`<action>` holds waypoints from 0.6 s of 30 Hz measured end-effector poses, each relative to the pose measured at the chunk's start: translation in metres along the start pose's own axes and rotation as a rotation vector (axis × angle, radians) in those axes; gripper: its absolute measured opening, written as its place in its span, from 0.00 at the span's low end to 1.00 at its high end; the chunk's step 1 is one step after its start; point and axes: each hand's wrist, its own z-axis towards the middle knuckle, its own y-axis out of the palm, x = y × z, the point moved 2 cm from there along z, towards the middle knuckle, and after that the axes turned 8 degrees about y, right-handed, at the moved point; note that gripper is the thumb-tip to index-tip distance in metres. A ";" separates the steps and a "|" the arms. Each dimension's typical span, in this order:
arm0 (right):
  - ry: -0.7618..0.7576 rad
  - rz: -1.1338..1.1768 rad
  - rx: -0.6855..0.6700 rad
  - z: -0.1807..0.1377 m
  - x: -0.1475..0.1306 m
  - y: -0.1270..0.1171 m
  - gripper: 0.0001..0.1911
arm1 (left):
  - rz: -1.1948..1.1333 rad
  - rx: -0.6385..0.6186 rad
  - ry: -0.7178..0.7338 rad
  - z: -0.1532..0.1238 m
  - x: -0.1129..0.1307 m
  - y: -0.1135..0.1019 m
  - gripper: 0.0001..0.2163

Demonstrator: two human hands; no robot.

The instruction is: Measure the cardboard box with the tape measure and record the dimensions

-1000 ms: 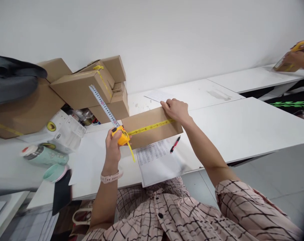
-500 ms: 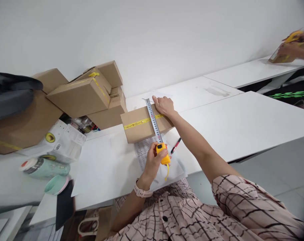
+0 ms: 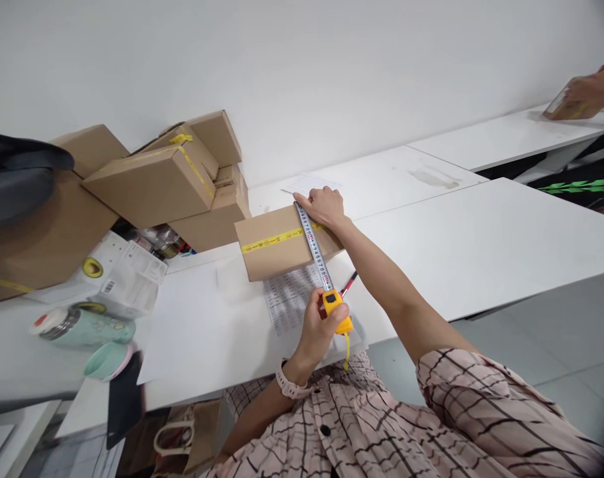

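Note:
A small cardboard box (image 3: 272,249) with a yellow tape stripe lies on the white table (image 3: 481,245). My left hand (image 3: 319,328) grips the yellow tape measure case (image 3: 338,312) near the table's front edge. Its blade (image 3: 312,242) runs from the case across the box's right end to the far edge. There my right hand (image 3: 322,207) presses the blade's tip down on the box with fingers curled. A printed sheet (image 3: 292,302) lies under the box's front, and a red pen (image 3: 349,284) rests beside it.
Several cardboard boxes (image 3: 157,182) are stacked at the left, with a white carton (image 3: 125,279), a teal flask (image 3: 83,326) and its cup (image 3: 107,360) in front. Another person's hands (image 3: 583,93) hold a box at the far right table.
My left hand carried the tape case from the box's left end round to its front; the blade now crosses the box's width. My right hand shifted along the far edge.

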 end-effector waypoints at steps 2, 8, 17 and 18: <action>0.011 0.002 -0.013 -0.001 0.000 -0.001 0.37 | 0.003 0.004 0.009 0.000 -0.003 0.002 0.22; -0.004 -0.057 -0.031 0.001 -0.002 0.000 0.41 | 0.021 0.032 0.010 -0.002 -0.009 -0.001 0.23; 0.013 -0.168 -0.083 0.002 -0.010 -0.003 0.40 | 0.003 0.009 0.045 0.001 -0.014 -0.003 0.25; 0.019 -0.162 -0.085 0.001 -0.010 -0.004 0.40 | 0.009 0.006 0.049 0.002 -0.015 -0.004 0.25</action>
